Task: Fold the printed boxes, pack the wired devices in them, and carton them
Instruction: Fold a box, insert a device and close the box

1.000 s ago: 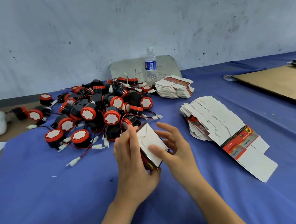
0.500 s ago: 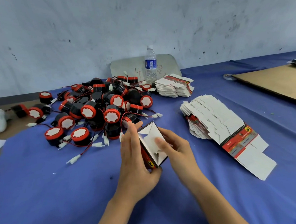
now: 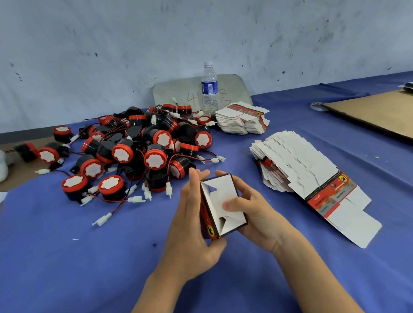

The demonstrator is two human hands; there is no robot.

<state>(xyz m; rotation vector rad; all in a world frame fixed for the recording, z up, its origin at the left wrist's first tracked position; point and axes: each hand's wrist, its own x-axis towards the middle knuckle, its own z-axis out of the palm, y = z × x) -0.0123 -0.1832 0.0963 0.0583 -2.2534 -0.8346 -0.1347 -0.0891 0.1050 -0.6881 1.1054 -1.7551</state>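
Left hand (image 3: 190, 230) partly covers box (image 3: 224, 203) print.

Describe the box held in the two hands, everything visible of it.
The box is a small cardboard carton: white folded end flaps, a red-and-black printed side with a yellow emblem. It is erected and tilted, flapped end facing the camera, held over the blue cloth. The left hand grips its printed side; the right hand cups the other, thumb pressing the flaps.

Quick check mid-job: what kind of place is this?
Likely a small hand-packing workshop: a heap of wired devices, stacks of flat printed boxes on a blue cloth, and a scuffed bare wall.
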